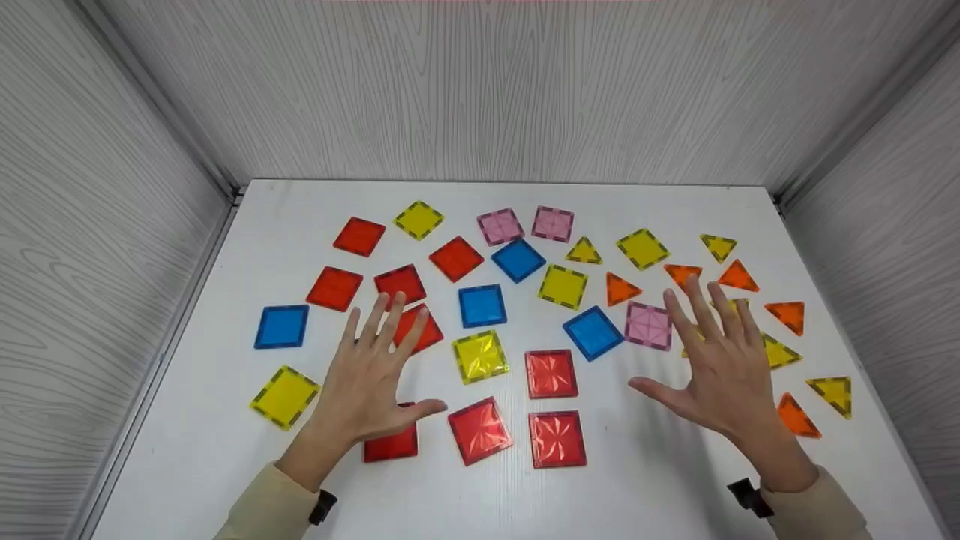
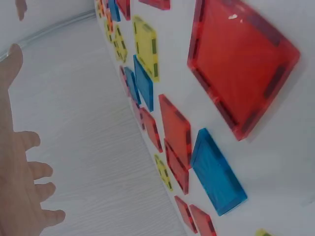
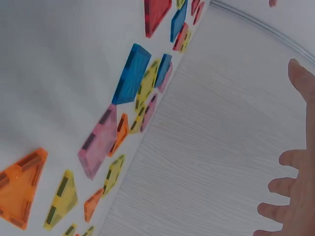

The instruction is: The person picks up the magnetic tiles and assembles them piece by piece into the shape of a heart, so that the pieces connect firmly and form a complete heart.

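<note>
My left hand [image 1: 367,382] is held above the table on the left, palm down, fingers straight and spread. Beneath and around it lie see-through square tiles: a red tile [image 1: 390,446] partly hidden by the thumb, another red tile [image 1: 424,335] behind the fingertips, and a yellow tile [image 1: 283,397] beside the wrist. On the right, my right hand [image 1: 724,375] is likewise spread and holds nothing. A pink square tile [image 1: 648,325] lies by its index finger. Its fingers partly cover yellow triangles, one a yellow triangle [image 1: 781,351]. Both wrist views show the hands raised off the tiles.
Several red, blue, yellow and pink squares lie flat across the white table [image 1: 480,510], including a blue tile [image 1: 282,326] at far left. Orange and yellow triangles, such as an orange triangle [image 1: 787,317], are scattered at right. Grey wood-grain panels [image 1: 480,90] enclose the back and sides.
</note>
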`<state>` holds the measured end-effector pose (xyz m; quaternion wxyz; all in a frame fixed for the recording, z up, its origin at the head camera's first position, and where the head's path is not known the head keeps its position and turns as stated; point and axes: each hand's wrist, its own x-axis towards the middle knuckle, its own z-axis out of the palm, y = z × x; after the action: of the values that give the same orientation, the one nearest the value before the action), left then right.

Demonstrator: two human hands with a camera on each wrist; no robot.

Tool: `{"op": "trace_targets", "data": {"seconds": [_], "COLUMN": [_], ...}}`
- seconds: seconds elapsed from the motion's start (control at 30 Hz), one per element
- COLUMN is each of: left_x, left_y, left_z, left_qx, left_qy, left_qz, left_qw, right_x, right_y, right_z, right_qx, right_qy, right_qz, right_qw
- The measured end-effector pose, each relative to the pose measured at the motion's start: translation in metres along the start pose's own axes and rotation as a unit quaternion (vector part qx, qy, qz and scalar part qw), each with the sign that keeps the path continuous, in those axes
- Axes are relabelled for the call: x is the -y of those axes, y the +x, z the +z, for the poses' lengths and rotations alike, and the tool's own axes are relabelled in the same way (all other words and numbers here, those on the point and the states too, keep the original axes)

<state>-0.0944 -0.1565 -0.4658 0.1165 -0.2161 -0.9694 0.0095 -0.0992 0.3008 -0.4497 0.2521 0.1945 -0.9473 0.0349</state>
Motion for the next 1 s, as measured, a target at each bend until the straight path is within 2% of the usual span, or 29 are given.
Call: {"op": "trace_targets", "data": {"seconds": [0.27,0.43,0.6,0.73,0.83,1.0], "left_x": [-0.020,-0.031,-0.041,-0.046,-0.050,-0.057], "left_y": [-0.009,-0.014,-0.017,-0.018,-0.017,-0.014], "left_z": [0.027,0.042,0.054,0.062,0.066,0.070], "left_qx": [0.059,0.100,0.138,0.170,0.187,0.197], "left_qy": [-0.053,-0.078,-0.110,-0.125,-0.115,-0.083], "left_qz": [0.024,0.041,0.060,0.070,0.081,0.097], "left_qw": [0.9966,0.9911,0.9825,0.9750,0.9723,0.9720], "right_x": [0.022,0.035,0.049,0.057,0.062,0.070], "right_y": [-0.011,-0.020,-0.028,-0.031,-0.033,-0.035], "right_z": [0.027,0.041,0.050,0.056,0.061,0.068], "right_qx": [0.038,0.106,0.187,0.236,0.264,0.317], "right_qy": [0.015,0.034,0.047,0.060,0.072,0.089], "right_qz": [-0.065,-0.098,-0.102,-0.108,-0.121,-0.136], "right_qw": [0.9970,0.9890,0.9758,0.9638,0.9541,0.9344]}}
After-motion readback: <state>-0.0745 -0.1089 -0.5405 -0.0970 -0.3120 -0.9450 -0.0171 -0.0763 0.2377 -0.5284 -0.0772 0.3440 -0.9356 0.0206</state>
